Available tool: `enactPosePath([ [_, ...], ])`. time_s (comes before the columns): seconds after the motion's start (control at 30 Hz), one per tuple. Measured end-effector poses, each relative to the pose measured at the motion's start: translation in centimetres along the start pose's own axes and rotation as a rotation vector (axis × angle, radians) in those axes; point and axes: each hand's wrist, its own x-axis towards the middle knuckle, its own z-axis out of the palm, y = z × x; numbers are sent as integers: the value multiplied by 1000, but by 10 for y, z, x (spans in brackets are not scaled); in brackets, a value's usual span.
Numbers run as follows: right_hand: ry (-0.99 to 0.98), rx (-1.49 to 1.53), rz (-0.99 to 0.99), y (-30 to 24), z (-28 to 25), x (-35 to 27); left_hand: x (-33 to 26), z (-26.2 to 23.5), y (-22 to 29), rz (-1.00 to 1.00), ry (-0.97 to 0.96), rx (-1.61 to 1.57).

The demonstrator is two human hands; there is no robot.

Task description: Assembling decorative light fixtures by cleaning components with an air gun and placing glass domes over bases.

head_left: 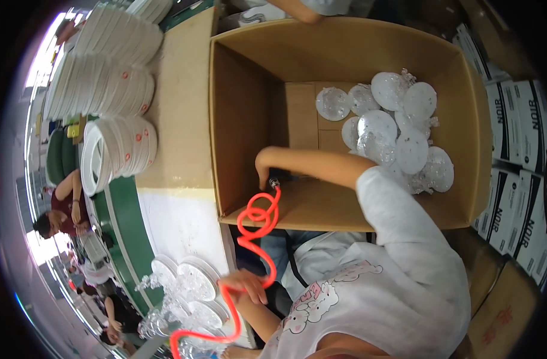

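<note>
My right arm reaches across an open cardboard box [345, 220]. Inside its left end, my right hand [264, 167] is closed around a dark tool [290, 177], mostly hidden by the hand and shadow. A metal fitting [274, 182] joins that tool to a red coiled hose [264, 254]. Lower down, beside the white tabletop, my left hand [245, 286] has its fingers curled over the hose. Several round white pieces wrapped in clear plastic [411, 149] lie heaped at the box's right end.
More wrapped white discs [196, 281] crowd the tabletop [178, 224] at lower left. Tall stacks of white rings [121, 143] stand at far left by a green surface [127, 209]. Printed cartons [509, 203] line the right. Another person's arm [300, 9] rests near the box's far edge.
</note>
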Motion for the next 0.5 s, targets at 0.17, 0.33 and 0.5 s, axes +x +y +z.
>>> enactPosePath([
  [0.17, -187, -47, -182, 29, 94, 87, 13, 12, 0, 82, -237, -71],
  [0.33, 124, 1006, -232, 37, 134, -87, 71, 31, 43, -238, -690, 91],
  [0.5, 337, 1897, -177, 44, 172, -196, 134, 18, 13, -370, -880, -82],
])
